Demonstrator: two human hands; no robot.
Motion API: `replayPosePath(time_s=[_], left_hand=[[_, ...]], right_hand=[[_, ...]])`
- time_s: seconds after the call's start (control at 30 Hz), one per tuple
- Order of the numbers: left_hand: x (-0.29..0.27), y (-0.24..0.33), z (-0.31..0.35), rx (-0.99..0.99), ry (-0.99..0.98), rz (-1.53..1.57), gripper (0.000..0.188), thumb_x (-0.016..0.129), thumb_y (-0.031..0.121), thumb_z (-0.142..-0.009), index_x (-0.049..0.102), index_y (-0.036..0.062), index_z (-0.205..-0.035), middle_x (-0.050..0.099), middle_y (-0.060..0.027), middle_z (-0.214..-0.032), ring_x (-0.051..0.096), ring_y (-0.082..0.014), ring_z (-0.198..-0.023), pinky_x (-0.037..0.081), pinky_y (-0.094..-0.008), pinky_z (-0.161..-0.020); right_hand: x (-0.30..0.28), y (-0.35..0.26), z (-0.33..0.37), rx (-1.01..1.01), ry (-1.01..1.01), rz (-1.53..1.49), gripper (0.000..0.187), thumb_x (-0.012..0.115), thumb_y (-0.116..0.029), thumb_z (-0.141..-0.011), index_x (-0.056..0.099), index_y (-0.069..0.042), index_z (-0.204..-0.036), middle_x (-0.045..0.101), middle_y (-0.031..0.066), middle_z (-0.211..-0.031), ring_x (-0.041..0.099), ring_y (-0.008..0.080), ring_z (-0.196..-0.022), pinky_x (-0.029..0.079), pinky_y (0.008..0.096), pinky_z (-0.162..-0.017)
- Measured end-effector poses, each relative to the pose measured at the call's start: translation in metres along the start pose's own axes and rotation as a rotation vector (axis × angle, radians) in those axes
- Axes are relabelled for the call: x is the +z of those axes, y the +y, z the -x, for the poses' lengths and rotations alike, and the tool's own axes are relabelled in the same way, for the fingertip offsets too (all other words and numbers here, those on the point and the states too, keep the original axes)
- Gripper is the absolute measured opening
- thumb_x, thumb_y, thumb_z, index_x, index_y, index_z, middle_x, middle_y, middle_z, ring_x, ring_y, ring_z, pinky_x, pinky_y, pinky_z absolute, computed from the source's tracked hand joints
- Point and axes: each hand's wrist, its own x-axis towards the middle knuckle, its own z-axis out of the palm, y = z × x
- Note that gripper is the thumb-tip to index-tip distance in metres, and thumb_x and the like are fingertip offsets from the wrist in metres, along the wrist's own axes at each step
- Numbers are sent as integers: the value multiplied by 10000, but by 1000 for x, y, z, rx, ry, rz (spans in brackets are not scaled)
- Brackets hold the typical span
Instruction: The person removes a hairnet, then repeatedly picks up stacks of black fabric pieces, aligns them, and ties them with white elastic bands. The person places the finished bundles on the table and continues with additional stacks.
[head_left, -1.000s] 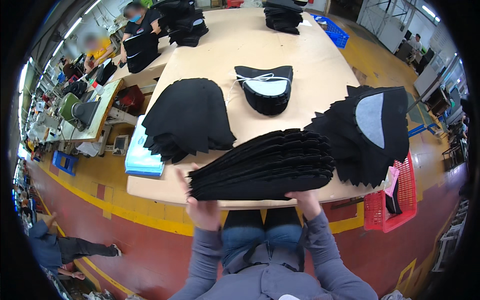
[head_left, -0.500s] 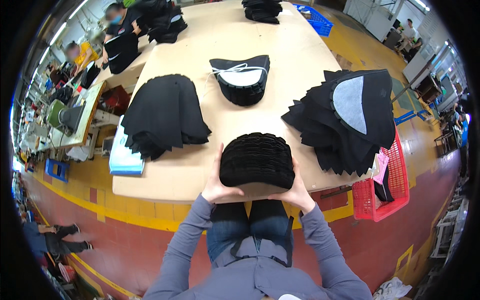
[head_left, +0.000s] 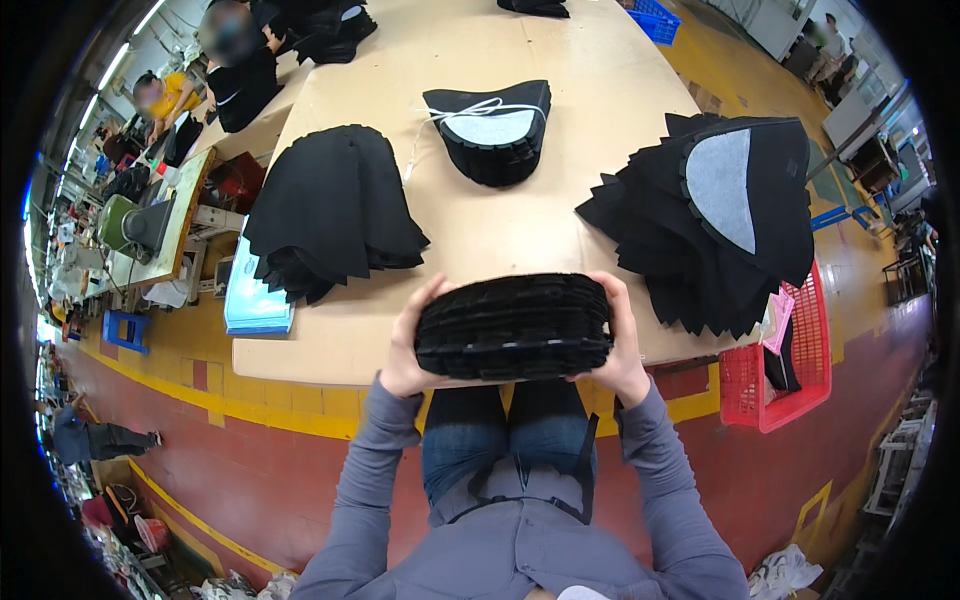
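"What's sitting at the near edge of the worktop?"
"A stack of pieces is resting between the left hand and the right hand."
"And what's lying behind it?"
"A tied bundle is lying farther back, between the left pile and the right pile."
"Is anything lying under the left pile?"
"A packet is lying partly beneath it, by the left edge."
"And on the right?"
"A basket is standing just off the near right corner."
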Motion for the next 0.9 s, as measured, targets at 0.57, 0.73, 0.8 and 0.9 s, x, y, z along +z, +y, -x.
replayPosePath(time_s=[0.57, 0.73, 0.8, 0.9], left_hand=[[-6, -34, 25, 70, 56, -187, 1310, 995, 278, -404, 302, 24, -1487, 552, -155, -1237, 573, -273, -1122, 461, -384, -980], [-13, -55, 36, 182, 25, -307, 816, 896, 226, -554, 525, -23, -1236, 606, -146, -1094, 592, -245, -1034, 457, -361, -937], [-1, -35, 31, 100, 169, -218, 724, 870, 225, -578, 550, -25, -1178, 598, -139, -1068, 590, -242, -1004, 459, -357, -914], [-5, 2, 25, 114, 248, -195, 646, 846, 187, -614, 551, -28, -1148, 575, -146, -1044, 581, -246, -976, 458, -343, -906]], right_hand=[[18, 18, 35, -325, 296, 59, 1361, 857, -677, -502, 218, 14, -1486, 375, 263, -1418, 437, 401, -1296, 269, 467, -1139], [19, 74, 44, -48, -114, 379, 800, 897, -267, -592, 533, -32, -1265, 603, 206, -1183, 575, 352, -1165, 379, 452, -1068], [33, 49, 28, 68, 28, 209, 658, 861, -202, -622, 574, -24, -1187, 650, 170, -1083, 635, 317, -1062, 451, 414, -978], [31, 14, -1, -84, 89, 162, 532, 820, -126, -666, 587, 8, -1124, 677, 146, -958, 693, 253, -861, 529, 331, -801]])
